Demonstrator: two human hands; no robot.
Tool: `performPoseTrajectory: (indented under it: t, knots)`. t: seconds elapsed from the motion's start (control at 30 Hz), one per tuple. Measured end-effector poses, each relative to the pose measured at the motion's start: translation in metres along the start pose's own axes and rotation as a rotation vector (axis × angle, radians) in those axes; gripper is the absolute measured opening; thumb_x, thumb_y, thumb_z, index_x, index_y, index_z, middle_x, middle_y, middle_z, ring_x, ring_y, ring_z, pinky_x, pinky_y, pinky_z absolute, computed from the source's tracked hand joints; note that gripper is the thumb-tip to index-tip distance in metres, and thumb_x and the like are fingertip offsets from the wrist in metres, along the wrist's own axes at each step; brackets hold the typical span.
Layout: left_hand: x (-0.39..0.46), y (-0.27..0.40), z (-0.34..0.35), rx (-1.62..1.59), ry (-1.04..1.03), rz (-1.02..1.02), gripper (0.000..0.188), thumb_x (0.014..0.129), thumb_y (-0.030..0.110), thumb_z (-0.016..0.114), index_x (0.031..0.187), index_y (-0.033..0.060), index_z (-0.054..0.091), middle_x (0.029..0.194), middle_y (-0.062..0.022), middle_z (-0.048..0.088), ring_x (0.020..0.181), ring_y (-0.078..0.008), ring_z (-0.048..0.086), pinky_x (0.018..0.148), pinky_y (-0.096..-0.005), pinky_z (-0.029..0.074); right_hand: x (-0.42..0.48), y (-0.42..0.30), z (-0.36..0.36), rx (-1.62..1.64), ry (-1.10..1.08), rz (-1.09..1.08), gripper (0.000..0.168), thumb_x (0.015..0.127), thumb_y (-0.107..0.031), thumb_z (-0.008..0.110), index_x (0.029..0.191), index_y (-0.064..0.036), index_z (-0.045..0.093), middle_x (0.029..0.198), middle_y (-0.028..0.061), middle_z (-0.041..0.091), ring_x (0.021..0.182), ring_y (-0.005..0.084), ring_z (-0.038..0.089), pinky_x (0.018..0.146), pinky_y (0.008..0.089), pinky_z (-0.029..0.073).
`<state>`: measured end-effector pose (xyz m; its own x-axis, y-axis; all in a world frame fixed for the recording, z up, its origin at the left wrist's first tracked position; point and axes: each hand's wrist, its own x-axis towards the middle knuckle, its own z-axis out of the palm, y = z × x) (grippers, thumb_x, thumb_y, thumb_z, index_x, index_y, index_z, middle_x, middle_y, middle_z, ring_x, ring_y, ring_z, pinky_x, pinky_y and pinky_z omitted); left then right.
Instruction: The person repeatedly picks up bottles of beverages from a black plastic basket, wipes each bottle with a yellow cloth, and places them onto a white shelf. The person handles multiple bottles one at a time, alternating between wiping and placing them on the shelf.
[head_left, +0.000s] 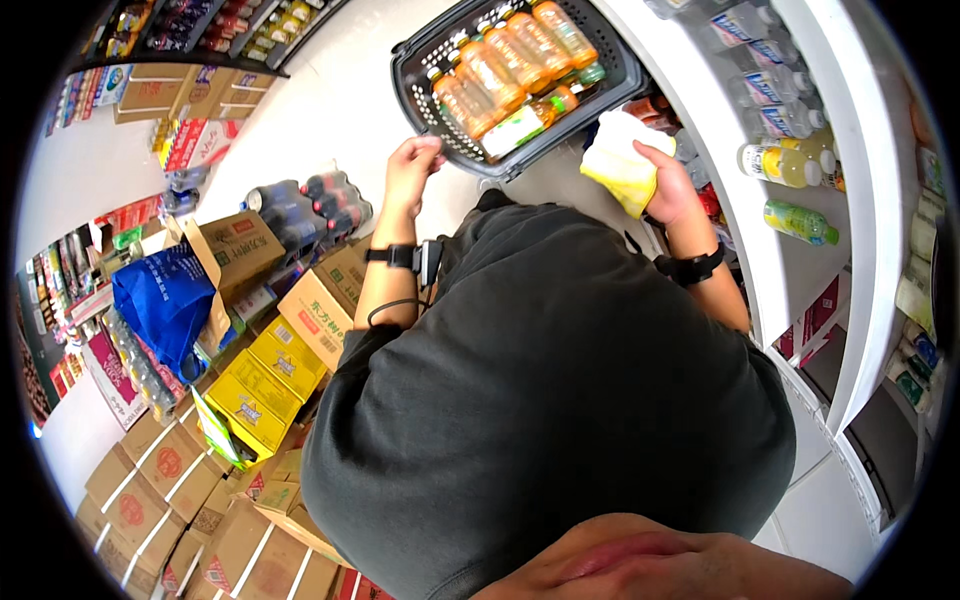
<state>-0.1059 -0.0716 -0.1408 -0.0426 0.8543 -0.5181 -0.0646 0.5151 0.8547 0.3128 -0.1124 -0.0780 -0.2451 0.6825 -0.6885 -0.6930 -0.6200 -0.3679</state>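
My left hand (412, 171) is raised at the near left corner of a black plastic basket (411, 97), its curled fingers at the rim; whether they grip it is unclear. Inside the basket lie several bottles of orange drink (491, 73) in a row, with a green-capped bottle (525, 124) bearing a pale label across their near end. To the right of the basket, my right hand (670, 184) holds a folded white and yellow cloth (626, 157) between thumb and fingers. The cloth hangs close to the shelf and hides part of the hand.
White shelves (870, 187) curve along the right, bearing clear bottles (780, 86), yellow drink bottles (780, 165) and a green bottle (801, 221) on its side. At left stand shrink-wrapped bottle packs (285, 210), cardboard cartons (319, 307), yellow boxes (255, 405) and a blue bag (165, 300).
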Motion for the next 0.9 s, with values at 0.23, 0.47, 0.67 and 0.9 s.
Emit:
performPoseTrajectory:
  t: [0.23,0.47,0.67,0.9]
  knots:
    - [0.08,-0.054,0.034,0.367,-0.254,0.041,0.029,0.094,0.027,0.073,0.107,0.0008,0.074,0.093,-0.0046,0.074,0.084,-0.0135,0.068,0.077,-0.0289,0.053,0.032,0.018,0.037,-0.028,-0.019,-0.03,0.039,0.101,-0.012,0.056,0.135,0.007,0.054,0.126,0.0186,0.068,0.114,0.0291,0.069,0.1,0.0418,0.056]
    - [0.122,-0.083,0.092,1.173,-0.361,0.223,0.073,0.084,0.05,0.075,0.137,0.0027,0.061,0.136,-0.0212,0.062,0.127,-0.0351,0.058,0.109,-0.0403,0.044,0.046,-0.007,0.045,-0.085,-0.038,-0.008,0.034,0.1,-0.009,0.056,0.13,0.008,0.057,0.124,0.0168,0.069,0.112,0.0242,0.069,0.098,0.0371,0.057]
    - [0.116,-0.038,0.118,1.385,-0.346,-0.018,0.086,0.08,0.054,0.081,0.144,0.004,0.054,0.15,-0.0166,0.05,0.14,-0.0359,0.046,0.115,-0.0507,0.035,0.067,-0.036,0.032,-0.106,0.023,-0.007,0.038,0.1,-0.01,0.058,0.134,0.007,0.055,0.128,0.0186,0.067,0.116,0.028,0.068,0.101,0.0403,0.056]
    - [0.128,-0.046,0.127,1.595,-0.399,-0.005,0.081,0.075,0.044,0.088,0.137,0.0005,0.058,0.136,-0.0208,0.056,0.127,-0.0373,0.06,0.105,-0.0453,0.049,0.082,-0.066,0.015,-0.055,0.068,0.067,0.043,0.101,-0.014,0.059,0.137,0.007,0.052,0.132,0.021,0.065,0.119,0.0337,0.066,0.104,0.0445,0.053]
